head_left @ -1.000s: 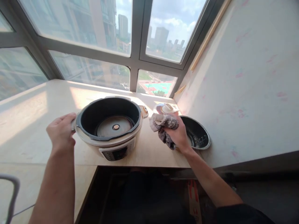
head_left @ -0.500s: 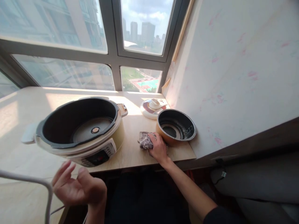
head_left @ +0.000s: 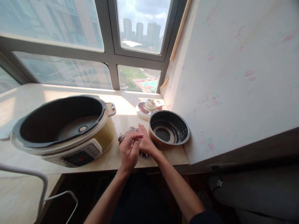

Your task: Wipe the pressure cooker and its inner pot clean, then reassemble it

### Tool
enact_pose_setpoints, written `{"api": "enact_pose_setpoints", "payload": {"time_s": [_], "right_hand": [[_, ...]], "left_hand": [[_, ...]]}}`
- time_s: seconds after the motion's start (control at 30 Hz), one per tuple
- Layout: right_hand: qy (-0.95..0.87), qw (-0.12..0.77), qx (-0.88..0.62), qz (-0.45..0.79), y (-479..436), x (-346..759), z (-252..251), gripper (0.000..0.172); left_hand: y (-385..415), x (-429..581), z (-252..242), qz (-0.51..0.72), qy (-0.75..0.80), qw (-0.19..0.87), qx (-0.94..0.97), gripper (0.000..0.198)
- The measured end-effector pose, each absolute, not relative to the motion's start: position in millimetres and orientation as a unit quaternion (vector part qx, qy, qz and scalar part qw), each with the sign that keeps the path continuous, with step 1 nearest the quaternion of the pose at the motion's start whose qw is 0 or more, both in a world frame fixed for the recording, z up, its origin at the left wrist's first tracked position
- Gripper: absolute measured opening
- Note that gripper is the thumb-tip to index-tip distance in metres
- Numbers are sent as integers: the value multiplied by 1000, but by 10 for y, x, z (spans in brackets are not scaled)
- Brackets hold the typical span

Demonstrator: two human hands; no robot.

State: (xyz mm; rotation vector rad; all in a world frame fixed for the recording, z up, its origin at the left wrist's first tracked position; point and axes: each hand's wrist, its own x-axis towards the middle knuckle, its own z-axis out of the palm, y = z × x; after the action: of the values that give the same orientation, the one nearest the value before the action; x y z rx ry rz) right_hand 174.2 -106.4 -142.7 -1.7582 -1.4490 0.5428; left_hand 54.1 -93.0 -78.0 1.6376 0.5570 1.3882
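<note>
My left hand [head_left: 130,153] is over the grey-brown cloth [head_left: 133,129] with its fingers bent and thumb drawn in; what they pinch, if anything, I cannot make out. Beside and partly behind it, my right hand [head_left: 147,143] presses on the same cloth and grips it, its fingers partly hidden by the left. The crumpled cloth lies on the light wooden surface. Right of my hands is an inner pot [head_left: 170,128], black inside with a golden outside, tilted toward me. On the left stands an electric pressure cooker body [head_left: 106,137], lidless, its dark cavity showing.
A round lid [head_left: 149,109] with a cream handle lies behind the inner pot. A white cord [head_left: 28,169] loops up at the lower left. The wooden ledge [head_left: 118,161] ends at its front edge before me. Windows rise behind, and a patterned wall [head_left: 221,77] bounds the right.
My left hand has come from the lower left, beside the cooker, to the cloth by my right hand. The right hand and cloth have shifted slightly left. The view has shifted a little.
</note>
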Motion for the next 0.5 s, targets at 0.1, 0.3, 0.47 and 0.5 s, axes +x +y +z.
{"api": "enact_pose_setpoints", "payload": {"time_s": [0.1, 0.3, 0.47, 0.5], "right_hand": [[-568, 499, -614, 228, -1361, 1794, -1302, 75], [-289, 654, -644, 273, -2302, 1918, -1240, 30], [-98, 721, -683, 71, -2658, 2290, -1325, 53], [-104, 718, -686, 53, -2657, 2350, -1323, 62]], "left_hand": [[-956, 681, -818, 561, 223, 475, 640, 12], [-907, 971, -889, 503, 292, 573, 577, 19], [-762, 1335, -986, 513, 322, 619, 500, 30], [-727, 1411, -1018, 506, 331, 625, 494, 30]]}}
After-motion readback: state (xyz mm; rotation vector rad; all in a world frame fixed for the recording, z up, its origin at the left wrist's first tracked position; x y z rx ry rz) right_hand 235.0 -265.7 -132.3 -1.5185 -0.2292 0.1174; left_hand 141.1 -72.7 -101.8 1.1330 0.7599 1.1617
